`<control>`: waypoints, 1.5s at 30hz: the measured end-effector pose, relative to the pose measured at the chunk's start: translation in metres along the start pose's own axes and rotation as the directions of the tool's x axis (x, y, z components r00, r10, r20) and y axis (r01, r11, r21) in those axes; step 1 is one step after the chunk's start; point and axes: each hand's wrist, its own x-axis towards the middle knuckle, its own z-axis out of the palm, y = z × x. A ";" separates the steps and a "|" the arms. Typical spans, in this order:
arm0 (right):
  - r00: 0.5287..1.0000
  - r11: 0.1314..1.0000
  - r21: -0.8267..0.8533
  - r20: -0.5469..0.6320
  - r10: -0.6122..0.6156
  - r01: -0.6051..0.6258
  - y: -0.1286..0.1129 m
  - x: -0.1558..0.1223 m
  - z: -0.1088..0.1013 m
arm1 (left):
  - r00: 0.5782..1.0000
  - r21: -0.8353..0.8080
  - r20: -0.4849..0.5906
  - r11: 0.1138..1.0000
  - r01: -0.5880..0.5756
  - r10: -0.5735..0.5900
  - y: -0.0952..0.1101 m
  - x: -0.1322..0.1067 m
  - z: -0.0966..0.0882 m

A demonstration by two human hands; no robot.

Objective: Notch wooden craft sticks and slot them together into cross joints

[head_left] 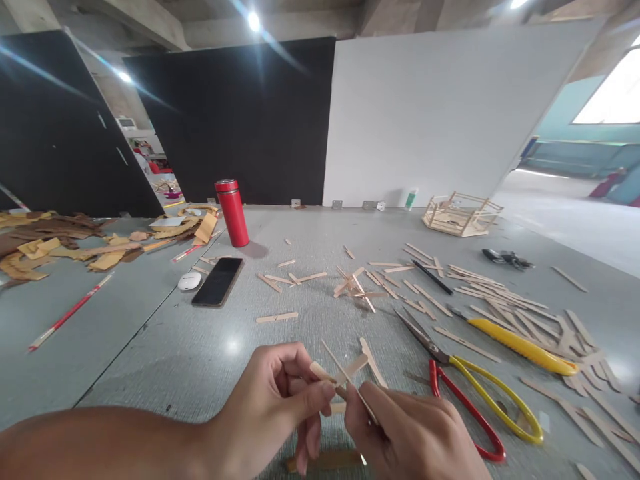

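My left hand pinches a small joined piece of wooden craft sticks between thumb and forefinger. My right hand meets it from the other side, its fingers closed on a thin craft stick that slants up across the piece. The fingers partly hide how the sticks join. Just right of my right hand lie open scissors with one red and one yellow handle. Beyond my hands sits a small cluster of crossed sticks. Below my hands is a brownish strip, partly covered.
Loose craft sticks and a yellow utility knife lie to the right, near a black pen. A stick frame stands at back right. Leftward are a phone, a white case, a red flask and paper scraps.
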 end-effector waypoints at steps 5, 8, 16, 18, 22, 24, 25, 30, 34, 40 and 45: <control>0.987 0.976 0.149 0.070 0.148 -0.157 0.005 0.004 0.000 | 0.999 -0.050 0.014 0.997 -0.051 0.052 -0.001 0.003 -0.003; 0.933 0.873 0.369 0.283 0.221 -0.318 0.008 0.009 -0.001 | 0.996 -0.089 0.035 0.993 -0.079 0.082 0.002 0.002 -0.004; 0.775 0.331 0.701 0.578 0.255 -0.632 0.009 0.020 -0.012 | 0.983 -0.224 0.146 0.971 -0.081 0.115 0.003 0.000 -0.003; 0.803 0.345 0.726 0.529 0.275 -0.596 0.009 0.020 -0.014 | 0.984 -0.266 0.156 0.963 -0.041 0.085 0.002 0.000 -0.002; 0.814 0.393 0.713 0.507 0.282 -0.580 0.012 0.018 -0.013 | 0.979 -0.264 0.201 0.964 0.034 0.020 0.003 -0.002 -0.002; 0.816 0.420 0.700 0.512 0.270 -0.578 0.012 0.016 -0.012 | 0.976 -0.241 0.218 0.967 0.078 -0.024 0.003 -0.003 -0.003; 0.814 0.436 0.689 0.517 0.265 -0.579 0.013 0.015 -0.012 | 0.974 -0.226 0.223 0.970 0.092 -0.041 0.003 -0.004 -0.003; 0.816 0.501 0.651 0.516 0.260 -0.571 0.014 0.013 -0.012 | 0.969 -0.198 0.236 0.972 0.125 -0.076 0.002 -0.006 -0.004; 0.856 0.593 0.632 0.468 0.222 -0.499 0.016 0.014 -0.011 | 0.969 -0.200 0.230 0.971 0.134 -0.086 0.002 -0.007 -0.003; 0.940 0.703 0.638 0.312 0.139 -0.315 0.018 0.011 -0.009 | 0.970 -0.211 0.223 0.967 0.140 -0.092 0.003 -0.009 -0.002; 0.980 0.754 0.632 0.183 0.082 -0.180 0.017 0.009 -0.007 | 0.966 -0.271 0.241 0.950 0.157 -0.091 0.004 -0.009 -0.001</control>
